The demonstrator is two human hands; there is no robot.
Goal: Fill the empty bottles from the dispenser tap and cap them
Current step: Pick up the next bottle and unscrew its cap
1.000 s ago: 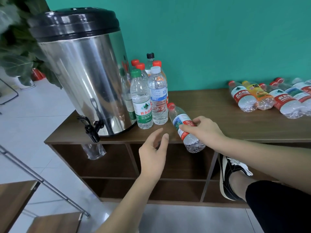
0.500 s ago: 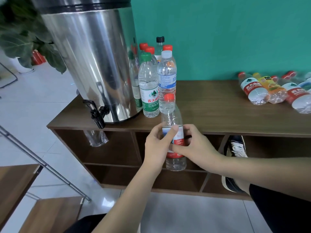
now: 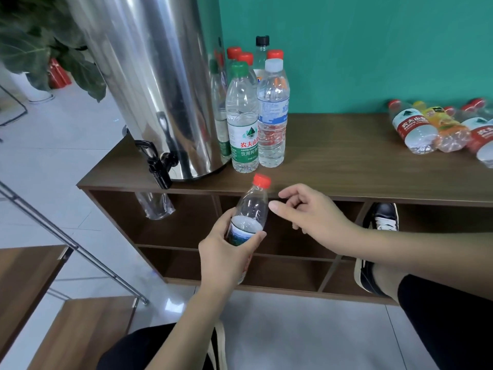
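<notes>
My left hand (image 3: 226,252) grips a clear plastic bottle (image 3: 252,209) around its label, in front of the shelf edge and tilted slightly right. The bottle's red cap (image 3: 262,181) is on. My right hand (image 3: 309,209) hovers just right of the bottle's neck, fingers loosely curled, thumb pointing at it, holding nothing. The steel dispenser (image 3: 157,84) stands at the left of the wooden shelf top (image 3: 346,169), its black tap (image 3: 157,166) hanging over the front edge. Several capped bottles (image 3: 256,113) stand upright beside it.
Several capped bottles (image 3: 437,126) lie on their sides at the shelf's right end. A clear bag (image 3: 154,206) hangs below the tap. A shoe (image 3: 384,214) rests in a shelf cubby. A plant (image 3: 40,41) and a metal rail (image 3: 72,241) are at left.
The right hand picked the lying bottle off the shelf top and passed it upright to the left hand, then let go. The bottle now sits lower, in front of the shelf.
</notes>
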